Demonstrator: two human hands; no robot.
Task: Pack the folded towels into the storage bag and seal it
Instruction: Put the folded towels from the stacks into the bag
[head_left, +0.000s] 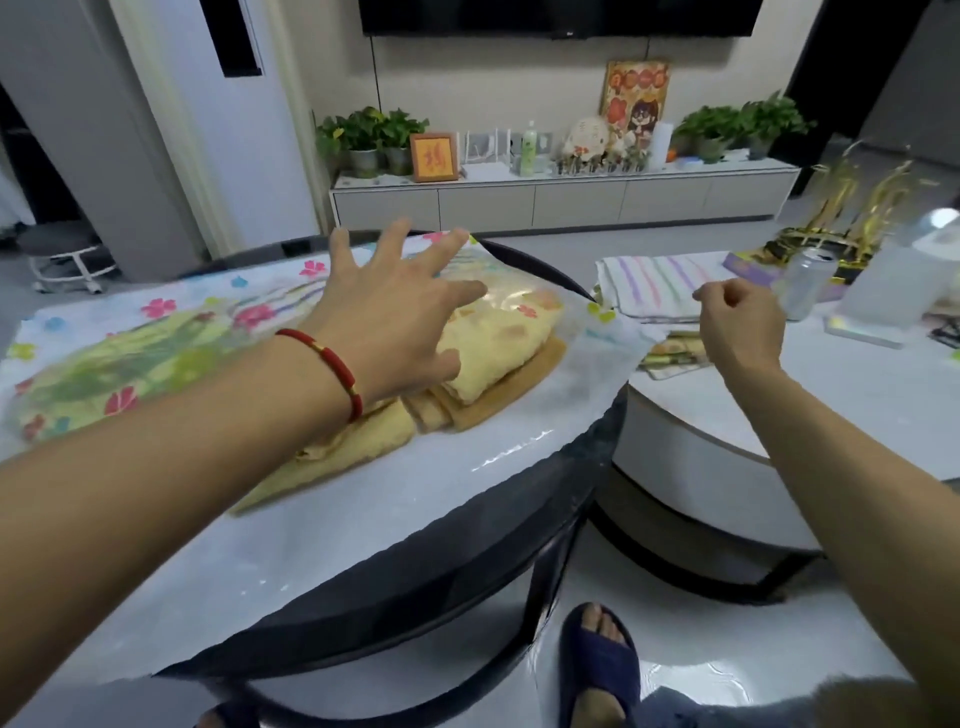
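Foot: slipper (600, 670) on the floor, nearest the camera, below the bench edge.
Bench: dark-rimmed round bench (395, 587) carrying the bag; every place below is given relative to the bag.
Bag: floral see-through bag (171, 332) lies flat, its long axis running left to right across the bench; which end is the mouth I cannot tell for sure.
Towels: yellow folded towels (493, 353) sit at the bag's right end, apparently partly under the plastic, with their near folds sticking out toward the person.
Left hand: left hand (400, 317), fingers spread wide, hovers or rests over the bag's right end, on top of the towels; contact cannot be confirmed. It holds nothing.
Right hand: right hand (743, 327), fingers loosely curled with thumb and forefinger close together, hangs in the air to the right of the bag; it seems to hold nothing, though a thin film edge would be hard to see.
Striped towel: striped towel (654, 283) lies beyond the bag's right end, on the neighbouring table.
Key relation: the left hand is the nearer one, directly over the towels; pushing them fully in would likely run along the bag's long axis, leftward.
Progress: packing unfinished, seal not yet made.
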